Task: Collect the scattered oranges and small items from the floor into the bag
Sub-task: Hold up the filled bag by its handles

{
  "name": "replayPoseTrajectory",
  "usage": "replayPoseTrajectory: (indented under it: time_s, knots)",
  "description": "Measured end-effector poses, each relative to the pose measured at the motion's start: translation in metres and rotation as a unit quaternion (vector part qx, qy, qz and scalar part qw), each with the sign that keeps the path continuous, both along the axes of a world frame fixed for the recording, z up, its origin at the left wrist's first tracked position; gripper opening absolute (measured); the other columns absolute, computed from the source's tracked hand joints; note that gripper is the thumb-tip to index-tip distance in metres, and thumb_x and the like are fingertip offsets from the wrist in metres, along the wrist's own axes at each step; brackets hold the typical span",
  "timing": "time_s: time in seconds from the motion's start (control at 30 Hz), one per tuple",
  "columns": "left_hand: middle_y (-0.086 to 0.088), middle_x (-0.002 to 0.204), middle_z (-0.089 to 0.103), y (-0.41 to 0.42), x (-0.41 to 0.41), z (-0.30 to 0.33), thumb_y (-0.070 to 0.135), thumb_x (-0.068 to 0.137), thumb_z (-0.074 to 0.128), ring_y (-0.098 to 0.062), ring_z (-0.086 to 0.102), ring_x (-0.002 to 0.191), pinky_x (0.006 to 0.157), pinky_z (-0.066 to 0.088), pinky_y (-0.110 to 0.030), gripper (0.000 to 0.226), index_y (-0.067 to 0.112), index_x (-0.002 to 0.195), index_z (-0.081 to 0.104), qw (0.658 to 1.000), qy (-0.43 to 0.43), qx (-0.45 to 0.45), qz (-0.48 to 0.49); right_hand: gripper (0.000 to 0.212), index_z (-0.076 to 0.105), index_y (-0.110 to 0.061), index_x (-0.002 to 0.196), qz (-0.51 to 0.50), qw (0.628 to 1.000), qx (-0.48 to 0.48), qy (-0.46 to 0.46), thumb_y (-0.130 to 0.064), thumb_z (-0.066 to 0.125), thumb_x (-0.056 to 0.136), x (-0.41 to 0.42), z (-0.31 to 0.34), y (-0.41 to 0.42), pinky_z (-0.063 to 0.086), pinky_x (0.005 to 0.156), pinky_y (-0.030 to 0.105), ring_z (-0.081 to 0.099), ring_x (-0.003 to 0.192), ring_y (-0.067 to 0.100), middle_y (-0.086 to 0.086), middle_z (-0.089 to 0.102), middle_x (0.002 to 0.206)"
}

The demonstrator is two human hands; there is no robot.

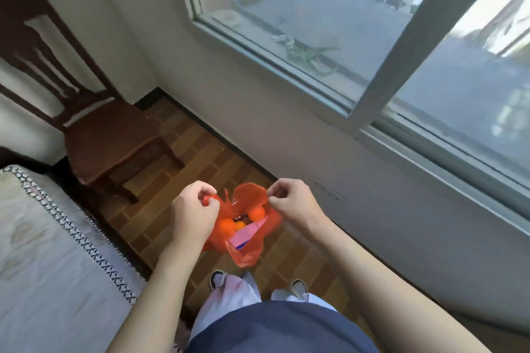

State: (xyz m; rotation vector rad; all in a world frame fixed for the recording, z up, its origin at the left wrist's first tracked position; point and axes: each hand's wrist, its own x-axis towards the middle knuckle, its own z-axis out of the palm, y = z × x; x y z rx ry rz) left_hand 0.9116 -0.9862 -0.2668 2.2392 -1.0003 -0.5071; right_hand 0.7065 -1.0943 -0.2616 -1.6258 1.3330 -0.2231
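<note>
Left hand (191, 210) and right hand (292, 205) each pinch a handle of the orange bag (243, 252), hanging between the fingers above the floor (200, 152). Oranges (225, 226) inside. Risk: thin handles slipping, spilling the contents.

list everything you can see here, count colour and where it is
bag: one, orange-red plastic, held open above the floor between both hands
oranges: at least three visible, orange, inside the bag
pink packet: one, pink, inside the bag beside the oranges
chair: one, dark brown wood, upper left, against the wall
bed: one, pale cover with black patterned trim, lower left
floor: brown brick-pattern tiles, centre
window: large, grey frame, upper right
shoes: two, dark with white, bottom centre on the floor
left hand: one, pinches the bag's left handle
right hand: one, pinches the bag's right edge
</note>
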Motion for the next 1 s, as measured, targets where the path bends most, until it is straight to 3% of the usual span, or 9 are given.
replayPoseTrajectory:
  time_s: [0.1, 0.27, 0.43, 0.53, 0.83, 1.0]
  knots:
    - [0.004, 0.081, 0.070, -0.014, -0.048, 0.003, 0.003, 0.072, 0.068, -0.023, 0.065, 0.078, 0.075, 0.053, -0.034, 0.024, 0.026, 0.080, 0.068, 0.999, -0.006, 0.005, -0.034, 0.013, 0.074, -0.024, 0.081, -0.028, 1.000, -0.001, 0.003, -0.013, 0.066, 0.079, -0.054, 0.002, 0.002, 0.047, 0.064, 0.022, 0.065, 0.072, 0.007, -0.010, 0.070, 0.077]
    - [0.006, 0.076, 0.068, -0.034, -0.118, 0.000, 0.008, 0.072, 0.069, -0.021, 0.065, 0.075, 0.071, 0.054, -0.034, 0.021, 0.028, 0.077, 0.067, 0.995, 0.003, 0.033, -0.090, 0.013, 0.072, -0.026, 0.082, -0.097, 0.995, 0.007, 0.001, -0.014, 0.068, 0.083, -0.137, -0.005, 0.013, 0.046, 0.066, 0.021, 0.066, 0.080, 0.008, -0.010, 0.070, 0.084]
    - [0.009, 0.072, 0.066, -0.056, -0.178, -0.003, 0.004, 0.076, 0.068, -0.006, 0.062, 0.069, 0.059, 0.043, -0.022, 0.021, 0.026, 0.076, 0.067, 0.986, 0.033, 0.056, -0.155, 0.012, 0.071, -0.025, 0.083, -0.183, 0.983, 0.013, -0.002, -0.014, 0.068, 0.084, -0.199, -0.018, 0.027, 0.044, 0.064, 0.021, 0.064, 0.075, 0.009, -0.008, 0.070, 0.081]
    - [0.009, 0.072, 0.067, -0.070, -0.208, -0.012, 0.004, 0.079, 0.067, -0.005, 0.061, 0.069, 0.058, 0.042, -0.019, 0.020, 0.024, 0.077, 0.067, 0.976, 0.055, 0.070, -0.200, 0.013, 0.070, -0.027, 0.082, -0.240, 0.970, 0.018, 0.007, -0.014, 0.067, 0.084, -0.226, -0.026, 0.033, 0.045, 0.064, 0.021, 0.063, 0.073, 0.008, -0.007, 0.070, 0.080]
    - [0.005, 0.077, 0.067, -0.109, -0.287, -0.079, 0.006, 0.081, 0.064, -0.014, 0.065, 0.072, 0.064, 0.052, -0.029, 0.022, 0.028, 0.080, 0.064, 0.937, 0.122, 0.135, -0.297, 0.019, 0.072, -0.028, 0.081, -0.363, 0.929, 0.048, 0.046, -0.010, 0.066, 0.084, -0.308, -0.082, 0.048, 0.046, 0.064, 0.018, 0.059, 0.065, 0.003, -0.006, 0.071, 0.078]
    - [0.005, 0.082, 0.066, -0.121, -0.334, -0.129, 0.005, 0.081, 0.062, -0.012, 0.062, 0.074, 0.062, 0.043, -0.024, 0.024, 0.029, 0.080, 0.065, 0.929, 0.123, 0.167, -0.308, 0.018, 0.072, -0.028, 0.080, -0.386, 0.917, 0.085, 0.057, -0.011, 0.066, 0.082, -0.345, -0.127, 0.047, 0.051, 0.069, 0.025, 0.058, 0.065, 0.003, -0.005, 0.071, 0.078]
